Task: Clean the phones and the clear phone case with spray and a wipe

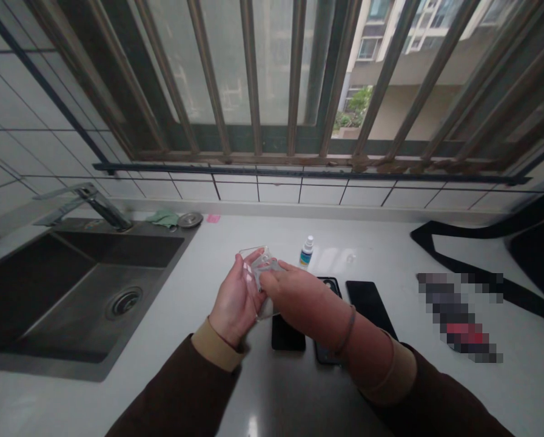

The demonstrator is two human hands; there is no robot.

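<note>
Broadly, window (253, 79): barred, fills the upper part of the view, with buildings beyond it
Counter (403, 249): pale and glossy, runs under the window from the sink to the right edge
Sink (39, 364): dark steel basin set into the counter at far left, well apart from both hands
Black strap (458, 233): lies across the counter at far right; a blurred-out item (458, 318) sits just in front of it
Faucet (90, 203): at the back rim of the sink, spout pointing left
Right hand (294, 291): reaches in from the right, fingertips bent onto the face of the clear case; whether it grips or only presses cannot be told
Left hand (233, 300): cupped round the left edge of the case, grasping it, palm turned to the right
Phones: three dark slabs flat on the counter, one (288, 334) below the hands, one (329, 285) partly hidden under the right wrist, one (369, 303) just right of that
Clear case (253, 258): transparent, held upright above the counter between the two hands, touching both
Green cloth (164, 217): crumpled at the sink's back right corner
Strainer lid (190, 220): round metal, just beside the cloth
Small bottle (306, 252): upright, white cap, near the right hand and behind it
Pink scrap (213, 218): against the back wall, right of the lid
</note>
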